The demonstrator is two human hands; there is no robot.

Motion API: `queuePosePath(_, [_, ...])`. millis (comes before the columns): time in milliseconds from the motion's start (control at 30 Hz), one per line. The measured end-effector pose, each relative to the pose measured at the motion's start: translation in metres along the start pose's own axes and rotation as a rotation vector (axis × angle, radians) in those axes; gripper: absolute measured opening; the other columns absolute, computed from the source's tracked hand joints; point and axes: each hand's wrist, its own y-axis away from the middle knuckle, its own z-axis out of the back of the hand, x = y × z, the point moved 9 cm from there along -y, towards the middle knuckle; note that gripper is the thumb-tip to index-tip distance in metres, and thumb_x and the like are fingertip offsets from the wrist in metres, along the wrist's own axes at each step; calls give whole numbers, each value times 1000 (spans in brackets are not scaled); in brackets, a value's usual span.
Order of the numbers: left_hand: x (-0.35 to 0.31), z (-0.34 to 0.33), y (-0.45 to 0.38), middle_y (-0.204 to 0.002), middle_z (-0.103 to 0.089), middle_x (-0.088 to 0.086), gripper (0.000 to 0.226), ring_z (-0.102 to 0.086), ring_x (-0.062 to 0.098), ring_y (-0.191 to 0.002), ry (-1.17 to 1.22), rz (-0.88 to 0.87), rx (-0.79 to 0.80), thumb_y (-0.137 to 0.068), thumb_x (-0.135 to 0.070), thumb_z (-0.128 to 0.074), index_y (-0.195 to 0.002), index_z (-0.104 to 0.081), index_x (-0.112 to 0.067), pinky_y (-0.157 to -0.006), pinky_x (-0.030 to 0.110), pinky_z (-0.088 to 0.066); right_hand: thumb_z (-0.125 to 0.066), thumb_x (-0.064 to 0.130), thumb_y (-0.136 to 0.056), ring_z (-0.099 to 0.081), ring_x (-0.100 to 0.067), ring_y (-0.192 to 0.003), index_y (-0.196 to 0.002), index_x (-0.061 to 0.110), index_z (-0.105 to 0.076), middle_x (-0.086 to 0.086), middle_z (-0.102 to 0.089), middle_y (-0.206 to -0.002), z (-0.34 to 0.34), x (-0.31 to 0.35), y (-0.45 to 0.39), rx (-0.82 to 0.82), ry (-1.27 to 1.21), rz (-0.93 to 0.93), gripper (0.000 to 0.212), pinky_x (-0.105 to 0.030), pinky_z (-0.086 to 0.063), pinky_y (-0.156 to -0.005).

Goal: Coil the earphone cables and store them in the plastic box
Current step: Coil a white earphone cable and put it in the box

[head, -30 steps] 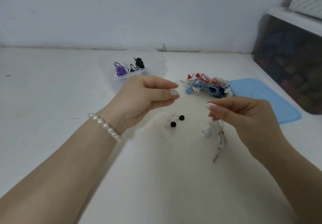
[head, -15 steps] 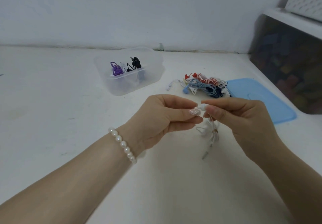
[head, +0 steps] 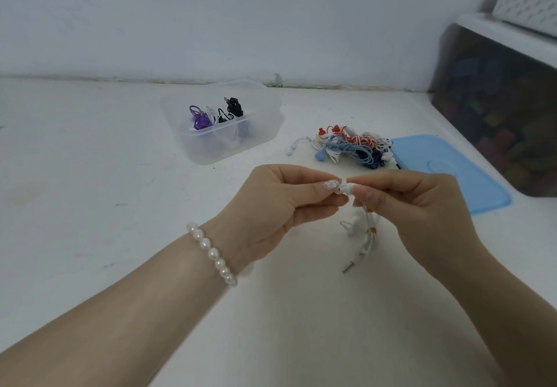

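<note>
- Broadly, the white desk [head: 90, 206] is laid out as a work line: unsorted stock to the right, storage to the left, hands in the near middle, so each set likely travels a short way.
- The blue lid [head: 446, 169] lies flat beside the pile, off the box so the opening stays free.
- The plastic box [head: 259, 133] stands open near the wall and already holds purple, white and black coils.
- The tangled pile of earphones [head: 352, 148], red, blue, navy and white, lies just left of the lid, waiting.
- The left hand [head: 280, 200] and right hand [head: 422, 206] meet above the desk, each in a narrow pinch on the same white earphone cable [head: 366, 230], apparently at an earbud.
- The rest of that cable hangs below the right hand, its plug near or on the desk; holding it raised probably lets it fall straight for coiling.
</note>
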Motion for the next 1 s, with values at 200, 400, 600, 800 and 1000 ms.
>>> queuePosePath(200, [0, 2, -1, -79, -71, 15, 9, -69, 20, -72, 6, -1, -18, -80, 3, -59, -86, -66, 3, -66, 25, -58, -64, 34, -65, -65, -14, -62, -76, 30, -70, 8, -71, -70, 1, 1, 0, -7, 79, 34, 14, -30, -54, -66])
queuePosePath(400, [-2, 3, -1, -80, -71, 16, 9, -70, 22, -75, -62, -38, -34, -79, 5, -60, -85, -66, 4, -68, 25, -58, -65, 33, -67, -65, -12, -64, -74, 33, -69, 12, -69, -70, 1, -1, 0, 0, 112, 45, 8, -25, -52, -64])
queuePosePath(600, [-3, 4, 0, -85, -71, 20, 10, -70, 22, -75, -125, -51, -44, -78, 6, -62, -88, -66, 6, -69, 26, -58, -61, 36, -66, -62, -11, -63, -73, 37, -68, 13, -69, -71, 0, 0, 0, 19, 128, 62, 9, -22, -50, -60])
queuePosePath(800, [-2, 3, 1, -81, -71, 18, 10, -71, 22, -72, -89, -27, -31, -77, 6, -62, -85, -67, 6, -65, 26, -58, -68, 20, -73, -62, -13, -62, -72, 37, -67, 12, -68, -69, 0, 0, 0, 10, 132, 82, 17, -23, -49, -59])
queuePosePath(1000, [0, 1, 2, -78, -72, 16, 10, -71, 22, -72, -46, -7, -30, -77, 7, -61, -85, -67, 5, -63, 25, -58, -70, 13, -75, -62, -16, -61, -71, 36, -67, 10, -68, -66, 2, -2, -1, -17, 121, 79, 23, -27, -50, -61])
